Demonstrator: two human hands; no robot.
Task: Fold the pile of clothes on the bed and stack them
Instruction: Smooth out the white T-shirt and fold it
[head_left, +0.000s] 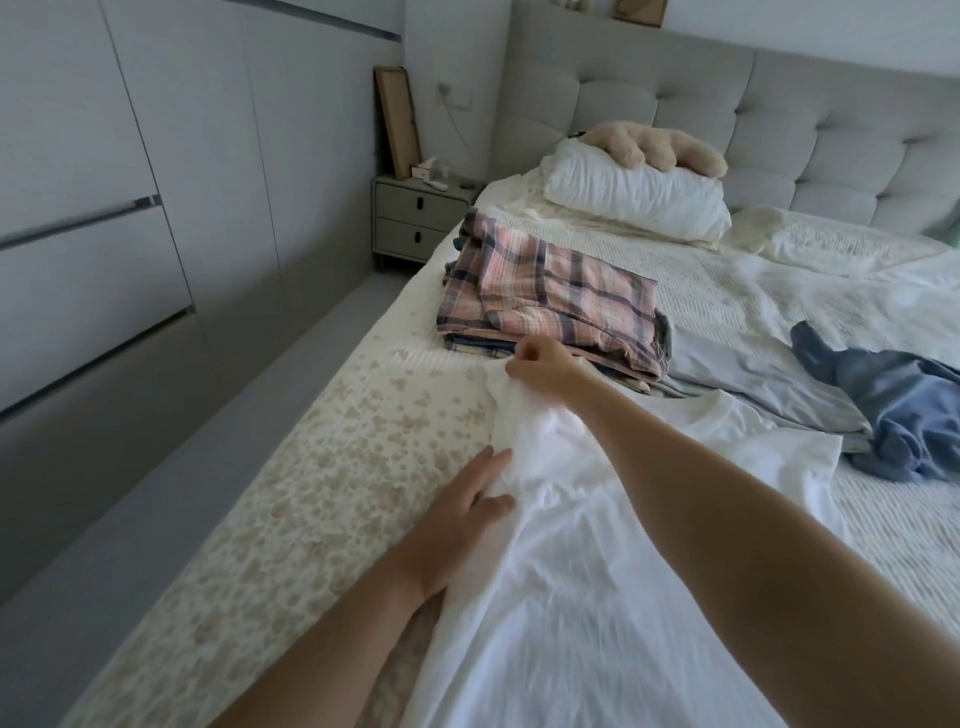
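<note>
Cotton looks limp: right hand (540, 364) pinches white T-shirt (597, 571) sleeve edge, left hand (462, 514) presses flat, fingers straight.

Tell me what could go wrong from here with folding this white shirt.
The right hand pinches the white T-shirt's sleeve right beside the folded plaid stack; a pull could drag that stack askew. The left hand only presses flat on the shirt's edge, so the fabric may slide and bunch. The blue garment lies close and could get caught under the fold.

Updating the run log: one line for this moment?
fold | right hand pinches white shirt sleeve | left hand flat on shirt | plaid stack beyond
</note>
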